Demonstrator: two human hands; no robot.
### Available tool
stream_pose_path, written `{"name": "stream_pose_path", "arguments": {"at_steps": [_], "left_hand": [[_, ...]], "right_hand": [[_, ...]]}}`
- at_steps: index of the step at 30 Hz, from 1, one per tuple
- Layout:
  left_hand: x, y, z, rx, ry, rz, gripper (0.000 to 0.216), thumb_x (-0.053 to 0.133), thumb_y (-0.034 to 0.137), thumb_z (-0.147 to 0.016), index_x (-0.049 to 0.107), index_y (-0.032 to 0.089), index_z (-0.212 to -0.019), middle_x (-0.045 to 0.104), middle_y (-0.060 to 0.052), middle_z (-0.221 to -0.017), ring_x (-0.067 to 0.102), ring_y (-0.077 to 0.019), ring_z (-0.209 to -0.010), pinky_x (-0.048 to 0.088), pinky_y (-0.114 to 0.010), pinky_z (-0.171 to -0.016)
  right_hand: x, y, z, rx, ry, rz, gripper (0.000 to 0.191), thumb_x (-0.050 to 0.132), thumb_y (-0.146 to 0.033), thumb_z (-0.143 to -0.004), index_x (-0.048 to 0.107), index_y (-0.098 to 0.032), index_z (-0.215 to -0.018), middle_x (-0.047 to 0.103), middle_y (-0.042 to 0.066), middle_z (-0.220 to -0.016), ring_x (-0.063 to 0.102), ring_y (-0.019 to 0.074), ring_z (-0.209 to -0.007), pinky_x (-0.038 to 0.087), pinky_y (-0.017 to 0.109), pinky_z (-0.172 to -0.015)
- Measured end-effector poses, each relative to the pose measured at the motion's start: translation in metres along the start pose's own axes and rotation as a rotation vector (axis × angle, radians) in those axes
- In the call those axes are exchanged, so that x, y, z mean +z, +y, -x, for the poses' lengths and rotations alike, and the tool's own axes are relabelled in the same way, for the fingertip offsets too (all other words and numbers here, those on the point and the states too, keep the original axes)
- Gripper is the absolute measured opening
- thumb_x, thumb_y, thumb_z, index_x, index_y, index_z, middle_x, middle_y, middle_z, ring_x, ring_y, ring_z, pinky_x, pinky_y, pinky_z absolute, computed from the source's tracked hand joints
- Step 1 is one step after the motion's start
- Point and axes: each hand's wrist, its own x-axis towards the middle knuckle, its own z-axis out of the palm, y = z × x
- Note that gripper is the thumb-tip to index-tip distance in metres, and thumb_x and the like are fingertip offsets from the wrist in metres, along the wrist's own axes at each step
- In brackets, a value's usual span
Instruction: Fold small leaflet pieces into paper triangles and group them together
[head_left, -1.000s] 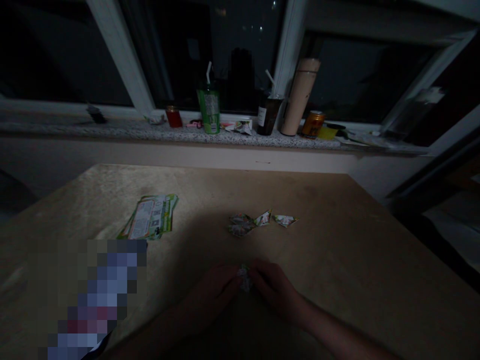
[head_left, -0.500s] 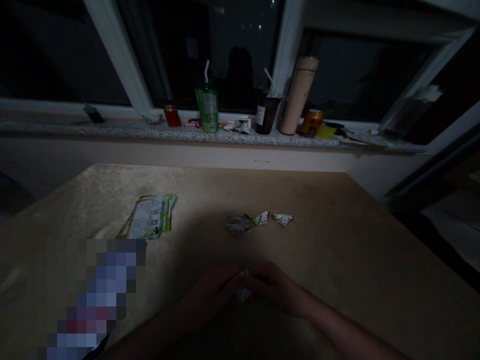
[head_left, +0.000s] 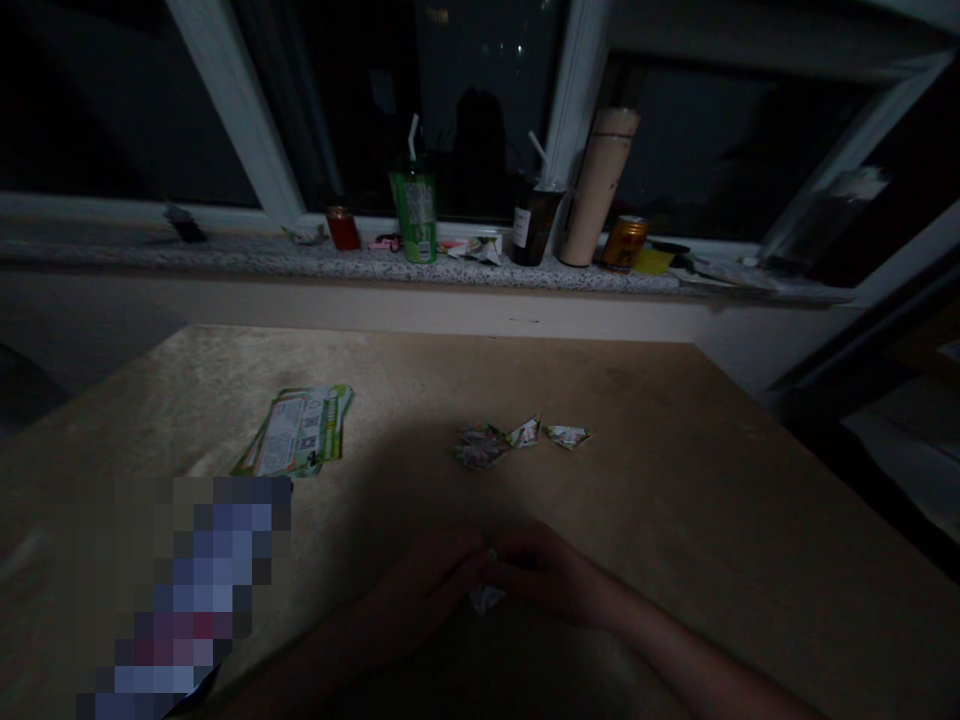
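The scene is dim. My left hand and my right hand meet low over the tan table, both pinching a small folded piece of printed paper between the fingertips. Further out on the table lie several small folded paper pieces in a loose row. A stack of green and white printed leaflets lies to the left of them.
A stone windowsill runs behind the table with a green cup with straw, a dark cup, a tall beige flask, a gold can and a red jar. A blurred patch covers the lower left.
Both hands have closed tighter around the small paper and drawn it slightly lower; less of the paper shows between the fingers. Nothing else on the table moved.
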Motion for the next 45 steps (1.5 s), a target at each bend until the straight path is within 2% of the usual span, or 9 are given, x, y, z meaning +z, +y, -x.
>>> {"name": "stream_pose_path", "arguments": {"at_steps": [7,15,22,27,31,34,40,45], "left_hand": [[0.0024,-0.0012,0.0015,-0.008,0.052,0.004,0.03,0.033,0.036,-0.096,0.054,0.022,-0.079,0.059,-0.001,-0.082,0.054,-0.0188,-0.079,0.042,-0.028,-0.077],[0.0041,-0.0042,0.0007,-0.033,0.096,0.001,0.031,0.035,0.036,-0.096,0.055,0.021,-0.078,0.059,-0.001,-0.08,0.054,-0.0184,-0.076,0.044,-0.028,-0.074],[0.0056,-0.0057,0.0015,-0.07,0.161,-0.011,0.03,0.035,0.038,-0.096,0.057,0.023,-0.084,0.061,-0.002,-0.085,0.054,-0.0193,-0.081,0.045,-0.029,-0.077],[0.0036,-0.0012,-0.0013,-0.058,0.201,-0.023,0.03,0.035,0.034,-0.095,0.054,0.021,-0.075,0.058,0.0,-0.076,0.053,-0.0177,-0.072,0.044,-0.028,-0.072],[0.0035,0.0,-0.0016,-0.051,0.245,-0.015,0.027,0.038,0.031,-0.095,0.056,0.02,-0.079,0.061,-0.001,-0.082,0.056,-0.0188,-0.077,0.044,-0.03,-0.076],[0.0038,-0.0011,-0.0011,-0.065,0.292,-0.002,0.024,0.04,0.032,-0.095,0.059,0.021,-0.086,0.063,-0.003,-0.088,0.058,-0.0208,-0.083,0.044,-0.031,-0.079],[-0.0011,0.0014,-0.0051,-0.072,0.36,0.061,0.022,0.044,0.032,-0.093,0.062,0.021,-0.086,0.066,-0.003,-0.088,0.061,-0.0208,-0.084,0.047,-0.031,-0.079],[-0.003,-0.0012,-0.0066,-0.063,0.404,0.126,0.016,0.052,0.03,-0.088,0.067,0.023,-0.089,0.07,0.0,-0.094,0.065,-0.0193,-0.088,0.049,-0.029,-0.083]], "right_hand": [[0.0005,-0.0061,0.0004,-0.038,0.051,0.021,0.049,0.051,-0.056,-0.087,0.053,-0.016,-0.059,0.035,-0.005,-0.054,0.031,0.0081,-0.051,0.025,0.02,-0.045],[0.0008,-0.0042,-0.001,-0.072,0.108,0.067,0.05,0.049,-0.055,-0.088,0.046,-0.017,-0.056,0.032,-0.005,-0.055,0.028,0.0087,-0.052,0.026,0.021,-0.048],[0.004,-0.0095,-0.0019,-0.049,0.167,0.05,0.054,0.048,-0.062,-0.085,0.049,-0.017,-0.055,0.036,-0.004,-0.056,0.032,0.0098,-0.053,0.028,0.022,-0.049],[0.0051,-0.0069,-0.0009,-0.044,0.239,0.036,0.051,0.05,-0.058,-0.085,0.054,-0.016,-0.057,0.039,-0.004,-0.056,0.035,0.01,-0.054,0.029,0.021,-0.049],[0.0046,-0.0056,-0.0004,-0.064,0.255,0.044,0.049,0.049,-0.056,-0.087,0.055,-0.016,-0.06,0.042,-0.003,-0.057,0.037,0.0105,-0.054,0.031,0.022,-0.05],[0.0054,-0.0046,0.0007,-0.091,0.301,0.12,0.045,0.048,-0.05,-0.09,0.052,-0.017,-0.06,0.041,-0.003,-0.056,0.037,0.0105,-0.054,0.03,0.022,-0.051],[0.007,-0.0052,0.0039,-0.205,0.457,0.388,0.038,0.046,-0.038,-0.094,0.056,-0.018,-0.064,0.052,0.0,-0.06,0.045,0.0127,-0.056,0.035,0.025,-0.056],[0.0049,-0.0078,0.0036,-0.254,0.502,0.444,0.034,0.048,-0.037,-0.094,0.065,-0.018,-0.072,0.061,0.003,-0.066,0.054,0.0151,-0.063,0.041,0.026,-0.063]]}}
